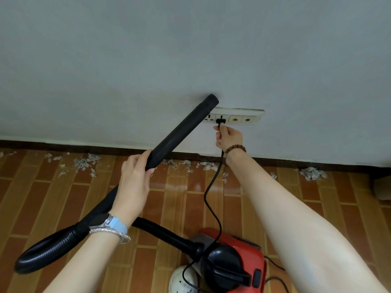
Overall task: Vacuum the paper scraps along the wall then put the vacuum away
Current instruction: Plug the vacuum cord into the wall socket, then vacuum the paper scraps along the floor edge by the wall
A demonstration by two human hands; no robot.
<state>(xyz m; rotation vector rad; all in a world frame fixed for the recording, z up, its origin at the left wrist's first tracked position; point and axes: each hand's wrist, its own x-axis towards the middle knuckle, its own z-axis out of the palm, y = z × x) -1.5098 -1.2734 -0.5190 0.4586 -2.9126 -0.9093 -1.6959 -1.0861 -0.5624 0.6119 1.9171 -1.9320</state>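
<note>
Tube (182, 132): stiff, light — left hand (134, 180) curls round its near end.
Cord (205, 194): limp — right hand (229, 137) pinches it under the plug (220, 121).
Scraps (84, 162): featherlight.

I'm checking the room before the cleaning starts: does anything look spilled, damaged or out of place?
Yes. Torn paper scraps lie scattered in clumps on the floor along the baseboard, with another clump far right. The outlet plate looks yellowed and smudged. Nothing else stands out.
</note>
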